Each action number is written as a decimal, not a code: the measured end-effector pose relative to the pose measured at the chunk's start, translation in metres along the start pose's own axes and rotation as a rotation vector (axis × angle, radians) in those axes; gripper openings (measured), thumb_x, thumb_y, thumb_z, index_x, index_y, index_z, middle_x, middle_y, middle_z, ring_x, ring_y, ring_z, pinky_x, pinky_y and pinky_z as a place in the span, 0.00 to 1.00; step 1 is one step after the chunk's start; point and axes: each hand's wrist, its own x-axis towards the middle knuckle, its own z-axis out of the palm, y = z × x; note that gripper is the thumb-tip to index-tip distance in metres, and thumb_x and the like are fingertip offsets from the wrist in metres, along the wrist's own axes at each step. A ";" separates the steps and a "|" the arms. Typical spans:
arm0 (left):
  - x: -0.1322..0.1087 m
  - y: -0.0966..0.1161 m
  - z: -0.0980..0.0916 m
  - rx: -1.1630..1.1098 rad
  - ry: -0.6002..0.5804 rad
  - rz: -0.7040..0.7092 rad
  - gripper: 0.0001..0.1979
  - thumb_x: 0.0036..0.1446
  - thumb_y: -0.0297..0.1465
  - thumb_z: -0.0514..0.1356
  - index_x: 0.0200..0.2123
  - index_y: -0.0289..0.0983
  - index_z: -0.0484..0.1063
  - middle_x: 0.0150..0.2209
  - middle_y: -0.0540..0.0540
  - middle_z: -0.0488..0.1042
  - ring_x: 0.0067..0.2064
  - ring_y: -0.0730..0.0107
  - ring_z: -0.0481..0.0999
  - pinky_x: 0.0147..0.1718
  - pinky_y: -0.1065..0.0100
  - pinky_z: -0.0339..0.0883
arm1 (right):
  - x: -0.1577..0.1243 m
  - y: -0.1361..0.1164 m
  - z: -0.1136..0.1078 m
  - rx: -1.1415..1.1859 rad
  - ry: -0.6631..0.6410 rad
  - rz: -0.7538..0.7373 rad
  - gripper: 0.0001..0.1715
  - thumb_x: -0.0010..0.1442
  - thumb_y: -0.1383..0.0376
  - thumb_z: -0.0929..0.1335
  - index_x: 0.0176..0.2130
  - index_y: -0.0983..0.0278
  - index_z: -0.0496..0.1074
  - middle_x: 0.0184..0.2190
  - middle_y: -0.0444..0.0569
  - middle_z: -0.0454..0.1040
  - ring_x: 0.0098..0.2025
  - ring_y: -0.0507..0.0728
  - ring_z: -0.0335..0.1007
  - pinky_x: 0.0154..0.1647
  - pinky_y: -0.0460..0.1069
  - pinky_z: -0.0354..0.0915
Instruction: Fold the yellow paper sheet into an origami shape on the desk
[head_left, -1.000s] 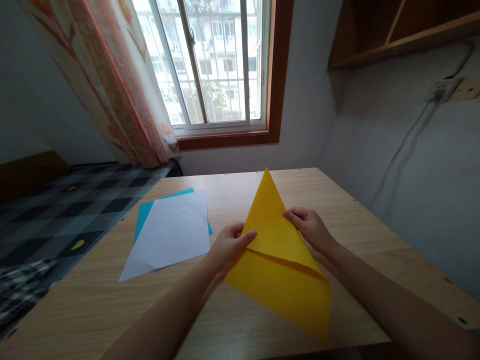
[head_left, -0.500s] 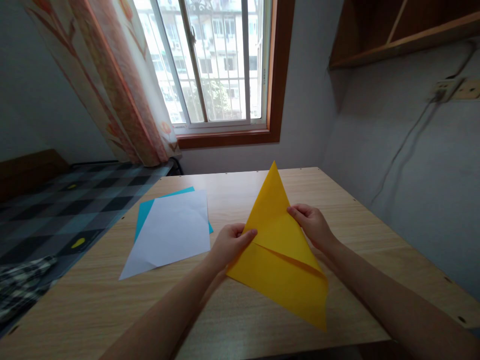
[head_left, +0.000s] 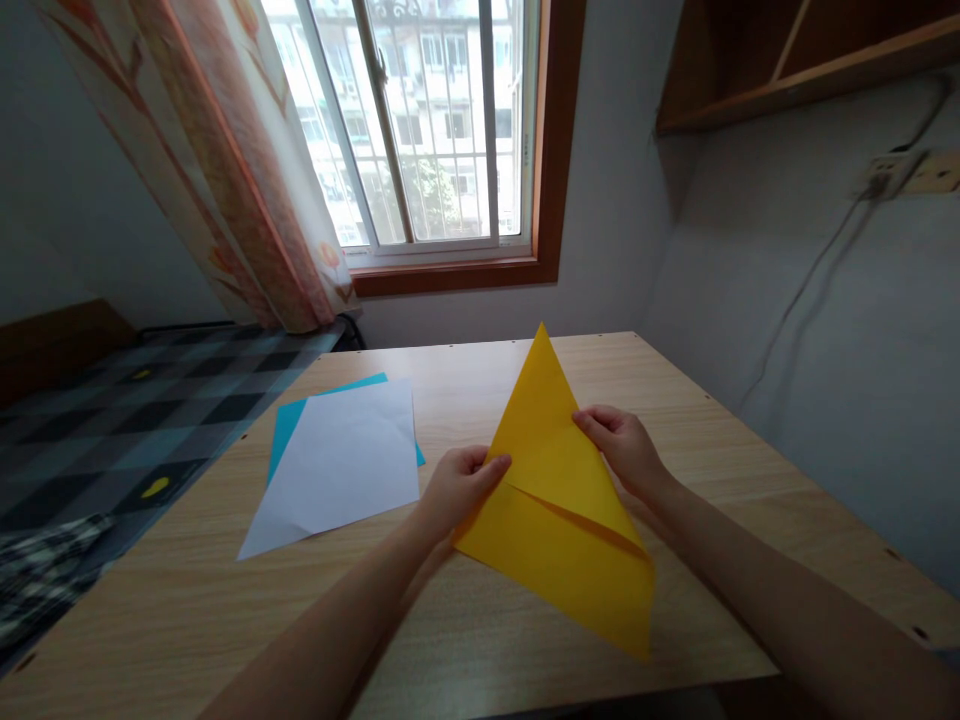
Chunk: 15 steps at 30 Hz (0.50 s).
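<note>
A folded sheet of yellow paper [head_left: 559, 470] is held up above the wooden table, with its pointed tip facing away from me. One fold edge runs slantwise across it, and a flap hangs below that line toward me. My left hand [head_left: 465, 485] pinches the left edge, thumb on top and fingers behind. On the opposite edge, somewhat farther up, my right hand [head_left: 619, 440] grips the same paper between thumb and fingers. The fingertips under the sheet are hidden.
A white sheet [head_left: 349, 460] lies partly over a blue sheet [head_left: 285, 435] on the left of the table [head_left: 480, 390]. Beyond the table's left side is a bed with a checked cover [head_left: 202, 375]. A window [head_left: 435, 130] and a curtain [head_left: 247, 180] are behind.
The yellow paper and both hands stay almost in place, with the same grip. The whole view has shifted very slightly.
</note>
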 end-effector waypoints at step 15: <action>0.000 -0.001 0.000 0.057 0.016 0.070 0.21 0.52 0.48 0.60 0.28 0.34 0.72 0.26 0.48 0.74 0.27 0.69 0.72 0.23 0.72 0.61 | 0.001 0.004 -0.001 0.013 -0.015 -0.001 0.18 0.53 0.50 0.71 0.31 0.62 0.78 0.30 0.47 0.78 0.31 0.57 0.71 0.31 0.48 0.65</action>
